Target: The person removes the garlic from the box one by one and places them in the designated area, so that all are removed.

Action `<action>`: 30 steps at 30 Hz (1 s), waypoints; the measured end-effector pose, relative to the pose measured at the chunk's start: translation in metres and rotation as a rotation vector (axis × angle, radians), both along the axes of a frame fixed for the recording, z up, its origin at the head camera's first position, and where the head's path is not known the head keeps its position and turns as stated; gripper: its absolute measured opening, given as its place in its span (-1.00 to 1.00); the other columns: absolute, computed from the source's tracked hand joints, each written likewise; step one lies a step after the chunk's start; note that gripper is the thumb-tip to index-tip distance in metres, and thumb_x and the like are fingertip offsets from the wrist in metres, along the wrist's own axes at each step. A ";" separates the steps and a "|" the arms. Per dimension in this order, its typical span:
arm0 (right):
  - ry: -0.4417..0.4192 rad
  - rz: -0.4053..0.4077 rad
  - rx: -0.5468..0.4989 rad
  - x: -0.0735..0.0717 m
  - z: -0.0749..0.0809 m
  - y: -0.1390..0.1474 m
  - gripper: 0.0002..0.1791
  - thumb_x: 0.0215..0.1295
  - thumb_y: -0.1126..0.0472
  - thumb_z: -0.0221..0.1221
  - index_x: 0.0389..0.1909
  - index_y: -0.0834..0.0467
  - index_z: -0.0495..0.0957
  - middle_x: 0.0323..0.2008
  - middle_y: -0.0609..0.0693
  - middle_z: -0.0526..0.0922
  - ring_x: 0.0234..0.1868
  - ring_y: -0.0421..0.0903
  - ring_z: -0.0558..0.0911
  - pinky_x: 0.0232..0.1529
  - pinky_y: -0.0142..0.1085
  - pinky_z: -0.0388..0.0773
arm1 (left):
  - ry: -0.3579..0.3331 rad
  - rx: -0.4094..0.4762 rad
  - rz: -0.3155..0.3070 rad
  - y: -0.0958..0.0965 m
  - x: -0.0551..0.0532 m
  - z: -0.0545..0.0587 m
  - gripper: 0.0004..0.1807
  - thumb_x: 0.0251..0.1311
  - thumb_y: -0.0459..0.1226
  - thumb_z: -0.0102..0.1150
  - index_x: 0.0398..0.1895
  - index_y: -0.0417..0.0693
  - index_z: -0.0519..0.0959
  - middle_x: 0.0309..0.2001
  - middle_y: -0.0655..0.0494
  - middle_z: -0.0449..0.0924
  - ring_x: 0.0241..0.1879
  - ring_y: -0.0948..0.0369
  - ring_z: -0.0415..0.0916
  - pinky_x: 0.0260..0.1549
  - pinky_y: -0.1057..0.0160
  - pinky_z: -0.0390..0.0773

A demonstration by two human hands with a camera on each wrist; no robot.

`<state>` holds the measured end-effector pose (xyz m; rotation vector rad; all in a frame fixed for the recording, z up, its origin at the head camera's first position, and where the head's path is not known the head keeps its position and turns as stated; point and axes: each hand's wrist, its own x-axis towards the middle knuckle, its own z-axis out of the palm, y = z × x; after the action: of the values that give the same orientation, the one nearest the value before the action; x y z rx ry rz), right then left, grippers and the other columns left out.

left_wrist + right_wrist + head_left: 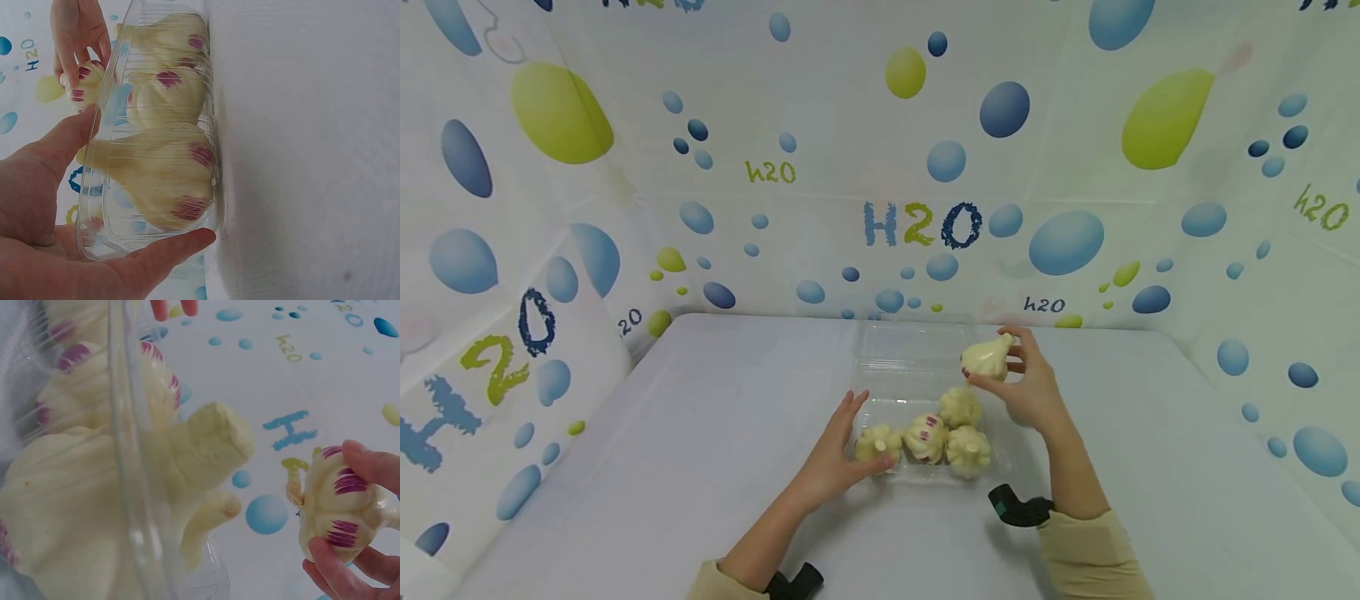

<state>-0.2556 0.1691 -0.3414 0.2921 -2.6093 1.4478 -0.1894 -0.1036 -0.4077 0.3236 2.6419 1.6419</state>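
My right hand (1030,387) pinches a garlic bulb (987,358) between thumb and fingers, raised above the right side of a clear plastic container (917,477). In the right wrist view, purple streaks and a tuft of roots show on this held garlic bulb (340,506). Several more pale garlic bulbs (967,452) lie inside the container. My left hand (831,467) holds the container's left end, thumb along the front rim. The left wrist view shows the clear front wall (147,187), with thumb (75,134) and a finger around its near end.
The container's clear lid (913,346) stands folded back behind the bulbs. All this rests on a white tabletop (737,400). A patterned sheet (820,108) rises behind and at both sides. Black wrist mounts (1021,507) stick out near the sleeves.
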 end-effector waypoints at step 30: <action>0.018 -0.216 -0.055 0.003 0.005 0.030 -0.27 -0.05 0.13 0.39 0.09 0.17 0.20 0.10 0.23 0.35 0.02 0.19 0.38 -0.14 -0.03 0.45 | -0.012 0.002 0.004 0.001 0.001 0.001 0.01 -0.09 -0.11 0.40 0.42 0.11 0.01 0.43 -0.09 -0.26 0.37 -0.10 -0.21 0.18 -0.18 0.06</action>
<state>-0.2526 0.1989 -0.3363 0.0163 -2.4917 1.4318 -0.1885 -0.1030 -0.4062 0.3069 2.6338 1.6430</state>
